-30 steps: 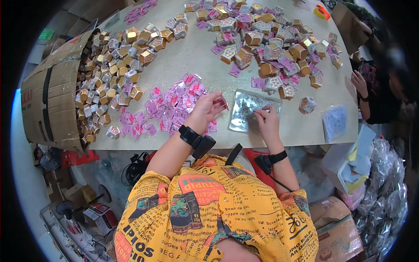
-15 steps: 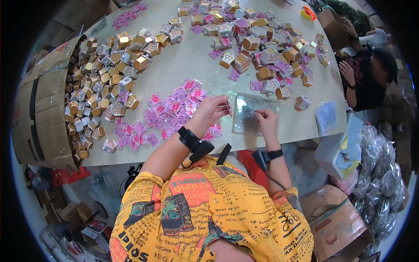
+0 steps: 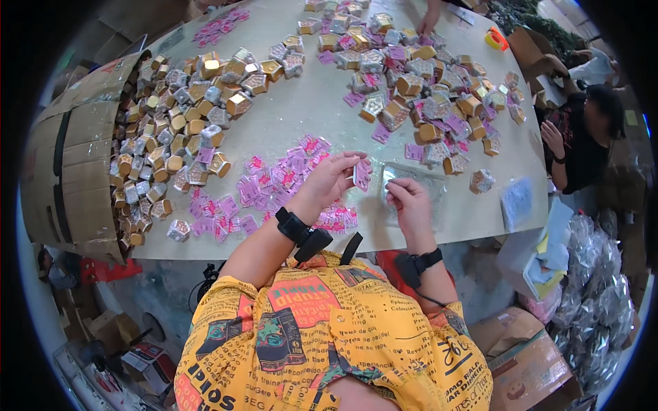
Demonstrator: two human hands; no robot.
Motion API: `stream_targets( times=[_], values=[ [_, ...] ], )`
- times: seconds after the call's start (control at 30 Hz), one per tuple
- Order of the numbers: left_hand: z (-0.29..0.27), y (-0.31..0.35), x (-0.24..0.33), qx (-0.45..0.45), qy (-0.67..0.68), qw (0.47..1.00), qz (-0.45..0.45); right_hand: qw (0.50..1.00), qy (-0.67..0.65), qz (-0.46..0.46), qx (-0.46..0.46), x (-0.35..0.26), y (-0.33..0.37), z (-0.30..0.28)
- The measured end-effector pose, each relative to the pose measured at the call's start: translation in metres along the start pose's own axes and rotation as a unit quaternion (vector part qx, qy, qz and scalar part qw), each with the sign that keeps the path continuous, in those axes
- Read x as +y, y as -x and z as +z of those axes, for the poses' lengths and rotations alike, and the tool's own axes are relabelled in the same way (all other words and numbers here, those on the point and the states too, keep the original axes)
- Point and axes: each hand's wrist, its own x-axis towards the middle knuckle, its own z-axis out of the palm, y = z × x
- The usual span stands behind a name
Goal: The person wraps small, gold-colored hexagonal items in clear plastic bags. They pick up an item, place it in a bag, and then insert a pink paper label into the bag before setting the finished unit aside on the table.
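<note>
Fingers [image 3: 346,159] of the left hand [image 3: 327,179]: partly curled, closed on one small pink packet [image 3: 361,177], which stands roughly upright above the bench [image 3: 274,103], between the heap of pink packets [image 3: 274,181] and the clear tray [image 3: 419,170]. Fingers of the right hand [image 3: 411,200]: bent inward, thumb and forefinger drawn near each other over the tray's near left part, apart from the held packet; whether they fully meet, or pinch something tiny, cannot be told at this size.

Handling of the held packet (a judgement from its look alone): very light, thin and flat, probably a little flexible, with a glossy face that may slip against its neighbours. Breakage seems unlikely; creasing is the likelier harm. Best hold is a light pinch near one edge or corner, leaving the opposite edge free.

Surroundings: gold-and-silver wrapped pieces form a left heap [image 3: 185,116] beside the mouth of a cardboard carton [image 3: 75,157] and a right heap [image 3: 418,82], where pink packets lie among them. One lone wrapped piece [image 3: 482,181] rests to the right of the tray, and farther right lies a clear bag [image 3: 516,204] with pale contents.
</note>
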Motion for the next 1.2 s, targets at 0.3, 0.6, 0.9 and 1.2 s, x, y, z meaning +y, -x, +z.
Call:
stream_targets(
  times=[0.3,0.6,0.9,1.2],
  values=[
    [-0.002,0.030,0.022,0.005,-0.050,0.997,0.050,0.996,0.045,-0.034,-0.065,0.008,-0.019,0.056],
    [0.010,0.060,0.032,0.055,-0.263,0.947,0.178,0.982,0.054,-0.101,-0.149,0.009,-0.021,0.068],
    [0.004,0.075,0.038,0.124,-0.464,0.813,0.330,0.984,0.017,-0.037,-0.175,0.014,-0.014,0.084],
    [-0.006,0.115,0.061,0.078,-0.696,0.606,0.377,0.955,-0.057,0.160,-0.242,0.035,-0.022,0.096]
  ],
)
